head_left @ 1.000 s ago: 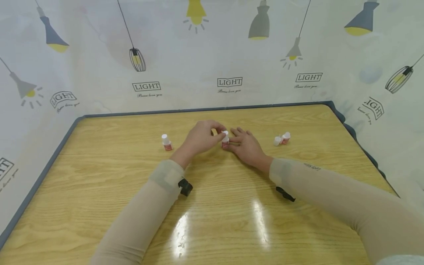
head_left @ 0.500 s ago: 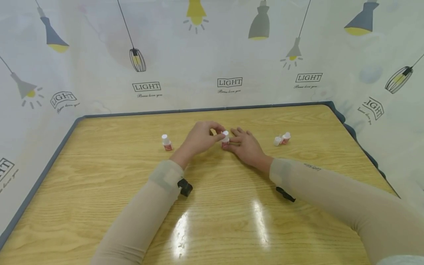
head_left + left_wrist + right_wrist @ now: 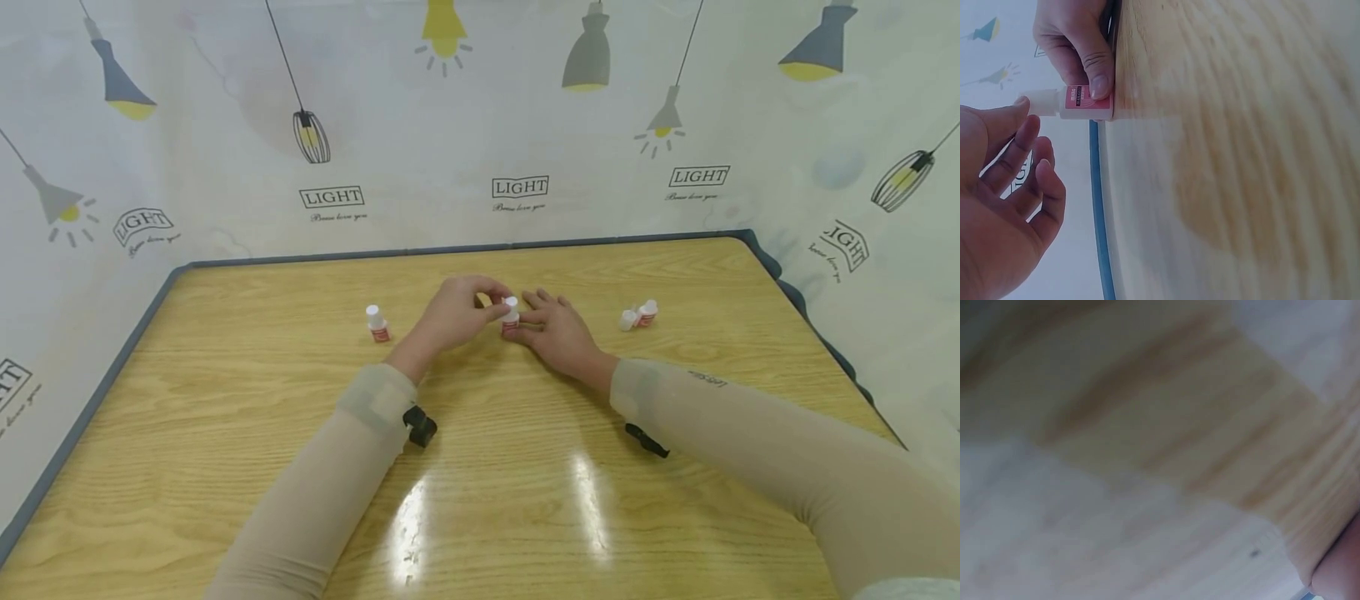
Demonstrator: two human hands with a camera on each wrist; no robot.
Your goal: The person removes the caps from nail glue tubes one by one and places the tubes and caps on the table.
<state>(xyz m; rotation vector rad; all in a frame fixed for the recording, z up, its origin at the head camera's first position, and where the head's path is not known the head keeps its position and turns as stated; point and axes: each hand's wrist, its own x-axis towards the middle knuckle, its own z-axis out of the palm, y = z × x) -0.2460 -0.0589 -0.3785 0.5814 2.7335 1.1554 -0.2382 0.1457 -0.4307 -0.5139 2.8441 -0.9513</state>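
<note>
A small white bottle (image 3: 510,317) with a pink-red label stands upright on the table between the two hands. My left hand (image 3: 456,312) pinches its white cap (image 3: 1041,102) between thumb and forefinger, the other fingers loosely bent in the left wrist view. Low on the bottle's body, my right hand (image 3: 558,335) holds it with the thumb across the label, and its outer fingers spread on the tabletop. The right wrist view has mostly blurred table and only an edge of the hand (image 3: 1338,575).
Another capped bottle (image 3: 378,323) stands to the left on the wooden table (image 3: 495,467). On the right, a similar bottle (image 3: 647,313) sits beside a small white piece (image 3: 627,319), perhaps a cap. A printed curtain (image 3: 450,125) rises behind the dark table edge (image 3: 457,249).
Both hands stay at the bottle in the same place. The left hand's fingers at the cap shift very slightly; the other bottles have not moved.
</note>
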